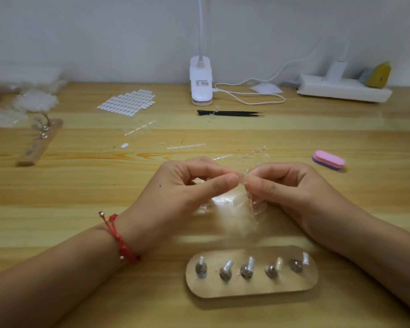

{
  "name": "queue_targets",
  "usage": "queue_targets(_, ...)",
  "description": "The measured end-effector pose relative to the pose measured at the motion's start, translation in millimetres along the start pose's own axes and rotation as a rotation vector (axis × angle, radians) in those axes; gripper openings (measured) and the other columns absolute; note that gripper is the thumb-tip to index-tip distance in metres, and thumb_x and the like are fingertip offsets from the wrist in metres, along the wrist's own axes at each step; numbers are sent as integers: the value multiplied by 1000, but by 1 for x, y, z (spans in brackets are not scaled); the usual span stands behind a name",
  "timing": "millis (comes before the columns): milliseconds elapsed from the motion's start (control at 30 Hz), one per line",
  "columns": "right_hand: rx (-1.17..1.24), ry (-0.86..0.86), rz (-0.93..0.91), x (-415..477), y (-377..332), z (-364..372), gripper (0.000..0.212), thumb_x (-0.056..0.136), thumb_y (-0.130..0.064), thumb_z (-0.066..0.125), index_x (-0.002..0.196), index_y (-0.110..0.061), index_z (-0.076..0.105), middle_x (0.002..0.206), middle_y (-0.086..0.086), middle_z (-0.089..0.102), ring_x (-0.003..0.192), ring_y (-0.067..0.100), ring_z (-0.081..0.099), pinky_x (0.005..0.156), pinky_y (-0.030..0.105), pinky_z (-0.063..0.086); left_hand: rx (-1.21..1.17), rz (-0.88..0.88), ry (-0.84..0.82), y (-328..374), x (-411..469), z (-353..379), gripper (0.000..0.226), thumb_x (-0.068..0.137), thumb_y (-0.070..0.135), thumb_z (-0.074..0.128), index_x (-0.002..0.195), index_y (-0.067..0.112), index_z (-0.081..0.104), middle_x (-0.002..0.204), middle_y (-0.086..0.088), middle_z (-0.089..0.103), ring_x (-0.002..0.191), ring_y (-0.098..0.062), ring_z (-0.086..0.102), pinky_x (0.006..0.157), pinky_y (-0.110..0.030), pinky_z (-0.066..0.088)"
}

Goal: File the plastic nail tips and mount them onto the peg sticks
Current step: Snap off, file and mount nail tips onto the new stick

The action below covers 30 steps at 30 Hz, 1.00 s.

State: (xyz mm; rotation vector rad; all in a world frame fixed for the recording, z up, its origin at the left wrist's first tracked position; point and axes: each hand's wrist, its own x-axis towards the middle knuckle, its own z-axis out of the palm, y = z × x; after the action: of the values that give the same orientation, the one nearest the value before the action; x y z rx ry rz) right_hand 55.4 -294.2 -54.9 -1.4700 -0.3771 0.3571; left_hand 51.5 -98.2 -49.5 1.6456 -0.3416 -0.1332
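Left hand (189, 185) and right hand (291, 188) are meeting fingertip to fingertip above the desk (81, 185), both pinching a clear strip of nail tips (252, 205). I am reading the right as holding the strip's spine, which is running from the pinch back toward the wearer, and the left as gripping the topmost tip, probably to snap it off sideways. The pink file block (329, 160) is lying well off to the right, nearer the right hand. The peg board (251, 272) is sitting just this side of both wrists.
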Motion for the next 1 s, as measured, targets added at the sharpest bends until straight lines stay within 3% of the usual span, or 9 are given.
queue_targets(133, 105, 99, -24, 0, 0, 1, 26, 58, -42, 84, 68, -20, 75, 64, -7, 64, 59, 3, 58, 57, 14, 47, -71, -31, 52, 2, -2, 1, 22, 58, 42, 74, 65, 21, 73, 70, 5, 60, 65, -7, 51, 57, -15, 41)
queue_targets(400, -88, 272, -78, -1, 3, 9, 17, 60, -35, 79, 72, -23, 76, 67, -4, 68, 54, 9, 61, 53, 16, 49, -96, 3, 110, 1, -3, 1, 24, 64, 31, 83, 52, 22, 65, 57, 12, 52, 51, -2, 43, 50, -10, 37)
queue_targets(533, -465, 328, -247, -3, 3, 10, 40, 74, -37, 76, 112, -30, 66, 97, -3, 67, 84, 8, 62, 75, 22, 53, -255, -42, 215, -3, 0, -5, 15, 60, 34, 80, 63, 21, 72, 59, 8, 46, 57, -6, 38, 46, -13, 33)
queue_targets(633, -984, 502, -492, -5, -14, -21, 43, 87, -26, 69, 128, -29, 55, 114, -4, 58, 103, 12, 54, 88, 11, 39, -368, -44, 225, -3, 2, -7, 7, 68, 25, 76, 65, 20, 72, 62, 6, 47, 55, -6, 40, 45, -12, 32)
queue_targets(700, -1326, 574, -358, -5, -28, -54, 53, 85, -16, 67, 133, -29, 52, 117, 2, 55, 109, 22, 47, 89, 10, 31, -377, -50, 211, -3, 2, -7, 8, 72, 22, 73, 65, 20, 69, 64, 4, 47, 54, -6, 41, 45, -13, 33)
queue_targets(800, -1581, 497, 188, -8, -33, -85, 44, 89, -25, 63, 131, -36, 56, 123, 3, 60, 112, 25, 47, 88, 32, 36, -366, -62, 188, -4, 2, -7, 10, 73, 26, 63, 67, 19, 62, 63, 3, 47, 54, -7, 41, 44, -13, 34)
queue_targets(833, -1550, 479, 243, -10, -32, -88, 36, 90, -25, 63, 124, -36, 61, 116, -1, 63, 104, 22, 54, 81, 32, 40, -355, -64, 185, -4, 2, -7, 10, 73, 27, 63, 68, 18, 62, 62, 3, 48, 54, -8, 41, 44, -13, 34)
queue_targets(900, -1301, 527, 127, -11, -35, -88, 26, 87, -28, 69, 111, -38, 69, 98, -8, 68, 86, 14, 62, 71, 29, 44, -312, -56, 184, -6, 2, -6, 11, 73, 30, 63, 68, 20, 66, 61, 4, 47, 54, -8, 39, 45, -13, 34)
queue_targets(1000, -347, 423, 14, -6, -47, -62, 38, 66, -30, 79, 103, -27, 72, 89, -1, 76, 80, 13, 72, 67, 24, 57, -259, -32, 183, -8, 3, -5, 13, 72, 36, 68, 67, 24, 70, 59, 5, 46, 54, -9, 37, 46, -12, 35)
